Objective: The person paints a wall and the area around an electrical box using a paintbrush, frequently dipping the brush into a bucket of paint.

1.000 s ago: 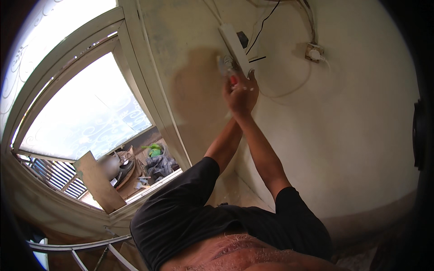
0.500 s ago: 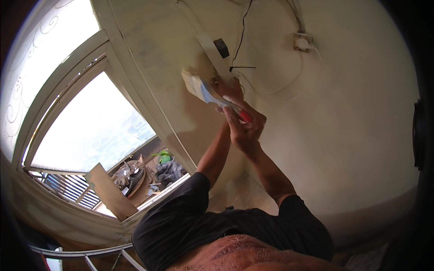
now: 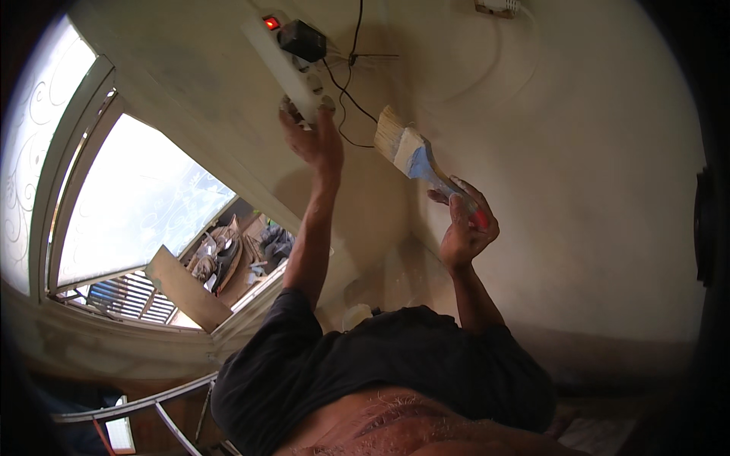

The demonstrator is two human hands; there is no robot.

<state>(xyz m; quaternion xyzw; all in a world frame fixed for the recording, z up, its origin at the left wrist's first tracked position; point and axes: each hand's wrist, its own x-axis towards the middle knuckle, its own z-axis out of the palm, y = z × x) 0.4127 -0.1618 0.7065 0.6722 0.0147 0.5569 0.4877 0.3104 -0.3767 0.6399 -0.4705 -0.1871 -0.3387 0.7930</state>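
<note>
My left hand grips the lower end of a white power strip, fingers closed round its sides. A red switch glows at the strip's upper end. Below it a black plug-in adapter sits in one of the sockets. My right hand is wrapped round the handle of a wide paintbrush, away from the strip. The brush has pale, paint-caked bristles pointing up and left, a blue-grey neck and red on the handle. A thin black cable hangs between strip and brush.
To the left, a bright window with a white frame stands partly open. A board leans at its sill, with a heap of clutter beyond. A metal ladder is at lower left. A wall socket shows at the top right.
My hands have moved apart. The left has shifted up and left with the power strip, which now shows its sockets and lit switch; the right has carried the paintbrush rightward. The view has shifted too.
</note>
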